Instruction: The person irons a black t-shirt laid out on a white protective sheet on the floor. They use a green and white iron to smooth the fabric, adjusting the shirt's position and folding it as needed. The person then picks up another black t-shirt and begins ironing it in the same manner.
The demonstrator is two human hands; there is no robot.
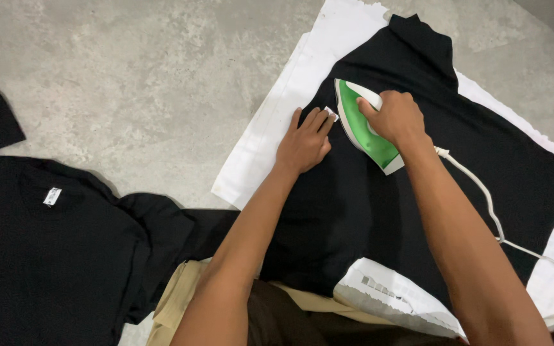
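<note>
Black cotton T-shirt lies flat on white cloth sheet protecting it from concrete floor; left hand, fingers open, pins fabric taut beside green-and-white electric iron, right hand closed around its handle.

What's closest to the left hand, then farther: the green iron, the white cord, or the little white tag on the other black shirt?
1. Green iron, just right of the left hand.
2. White cord, farther right.
3. White tag, far left on the other black shirt.

right hand gripping iron (green), black shirt
</note>
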